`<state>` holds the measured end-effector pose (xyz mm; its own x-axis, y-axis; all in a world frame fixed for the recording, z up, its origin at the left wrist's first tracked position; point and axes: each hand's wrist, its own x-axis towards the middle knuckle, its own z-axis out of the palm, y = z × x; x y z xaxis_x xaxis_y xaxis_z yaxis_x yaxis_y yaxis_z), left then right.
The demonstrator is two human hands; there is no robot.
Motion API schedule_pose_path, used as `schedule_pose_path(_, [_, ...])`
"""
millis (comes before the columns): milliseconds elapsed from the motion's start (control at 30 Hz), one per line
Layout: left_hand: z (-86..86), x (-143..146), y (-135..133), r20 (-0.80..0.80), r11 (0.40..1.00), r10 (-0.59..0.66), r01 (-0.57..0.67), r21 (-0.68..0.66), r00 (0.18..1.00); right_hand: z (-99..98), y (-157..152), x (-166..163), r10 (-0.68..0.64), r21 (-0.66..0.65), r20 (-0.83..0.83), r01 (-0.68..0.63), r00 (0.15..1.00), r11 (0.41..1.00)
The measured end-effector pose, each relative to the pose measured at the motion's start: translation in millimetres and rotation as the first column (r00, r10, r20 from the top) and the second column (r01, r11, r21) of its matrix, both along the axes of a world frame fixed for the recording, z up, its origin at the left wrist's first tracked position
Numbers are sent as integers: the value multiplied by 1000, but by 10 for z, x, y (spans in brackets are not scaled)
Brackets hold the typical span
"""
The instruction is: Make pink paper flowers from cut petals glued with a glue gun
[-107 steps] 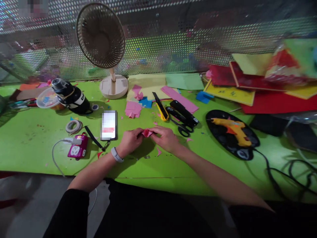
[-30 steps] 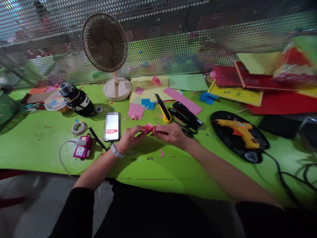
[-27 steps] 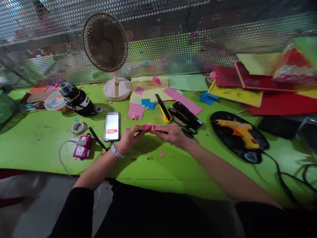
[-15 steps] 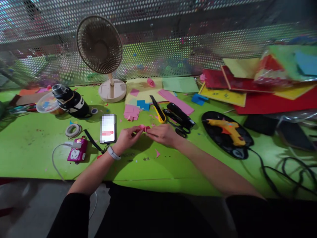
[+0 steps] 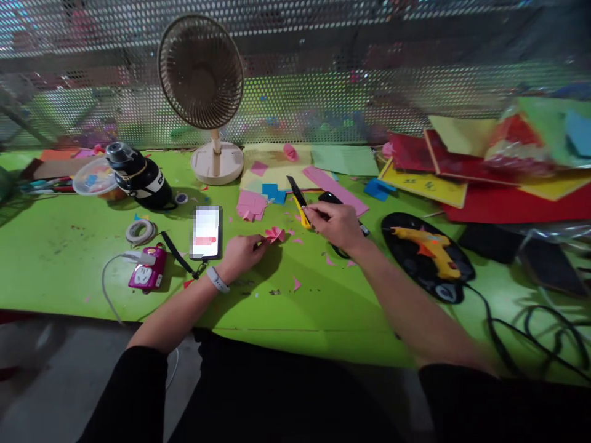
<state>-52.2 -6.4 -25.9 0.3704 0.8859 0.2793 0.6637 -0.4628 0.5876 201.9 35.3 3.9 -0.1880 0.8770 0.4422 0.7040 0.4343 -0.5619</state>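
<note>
Left hand [image 5: 240, 255] pinches a pink paper flower [image 5: 276, 234] over the green desk [image 5: 323, 314], while the right hand [image 5: 339, 224] hovers by the cutter [image 5: 298, 195], its grip I cannot tell.

The left sleeve [image 5: 129, 394], at the lower left of the frame, was plain black, loose and short, its wide hem leaving the forearm bare. The right sleeve [image 5: 462, 400], at the lower right, matched it. Black cloth [image 5: 286, 394] filled the bottom centre, its folds lost in shadow. A slim, smooth, pale band [image 5: 217, 280], whitish with a lilac-grey tint, ringed the wrist below the bare left hand [image 5: 242, 255]; the right hand [image 5: 336, 229] was bare too.
</note>
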Motion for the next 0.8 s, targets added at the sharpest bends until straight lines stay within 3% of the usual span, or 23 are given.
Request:
schedule_pose_path(200, [44,25,-57,-24,1000,-10,10,9,1000,-64,-57,3,31,-28,99,-28,995,999])
schedule_pose_path(333, [51,16,-56,-17,1000,-4,4,-3,1000,102,205,379,-209,-2,225,215,952,977])
schedule_pose_path(433, [55,1,-38,-9,1000,-17,17,-4,1000,200,542,716,-333,-91,452,414,827,906])
schedule_pose_path(533, [56,-7,-27,10,999,-45,45,24,999,168,844,890,-158,-263,702,459,694,848])
schedule_pose_path(600, [54,-9,-24,31,997,-61,59,56,998,100,974,904,-76,-324,735,448,674,833])
schedule_pose_path(800, [56,-14,-15,72,987,-104,94,133,992,-21,1090,926,-30,-348,755,438,655,829])
